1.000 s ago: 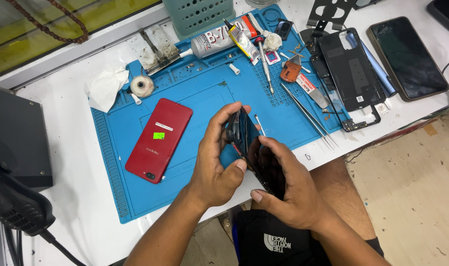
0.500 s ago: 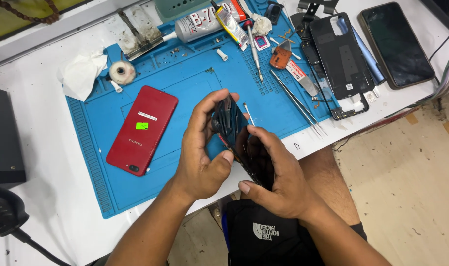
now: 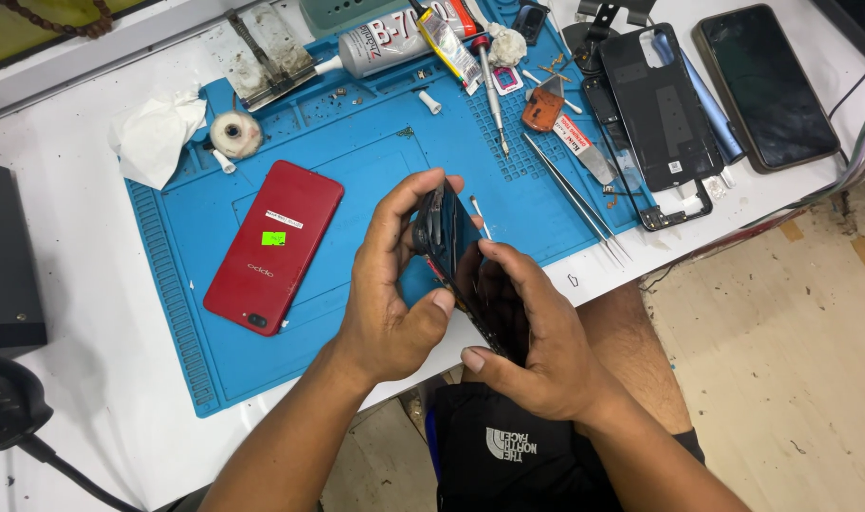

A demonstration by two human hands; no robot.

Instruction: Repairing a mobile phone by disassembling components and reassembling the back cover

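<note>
Hands first, since they fill the middle of the shot: left hand point(image 3: 390, 299) comes up from below with the wrist bent, thumb pressed on the near edge of a dark phone point(image 3: 456, 261) and its fingers point(image 3: 404, 204) curled over the far top edge; right hand point(image 3: 537, 346) cups the lower half from the right side, fingers wrapped closed around it, thumb tucked under the bottom corner; so both hands are clamped on the same phone, which sits tilted on edge above the front edge of the tabletop point(image 3: 81, 313), roughly over the person's lap; can't tell which face of it is toward the camera.

Surface next, big stuff down to small: white tabletop with a blue work mat point(image 3: 356, 161) covering most of it; bare floor point(image 3: 792, 360) off to the right; a red phone point(image 3: 274, 246) lying back-up on the mat, just left of the left hand; a black back cover point(image 3: 662, 109) at the mat's right edge, and another dark phone point(image 3: 766, 85) beside that; crumpled white tissue point(image 3: 155, 137) at the left corner; a glue tube point(image 3: 380, 47) along the top; tweezers point(image 3: 574, 199) lying diagonal near the right hand.
</note>
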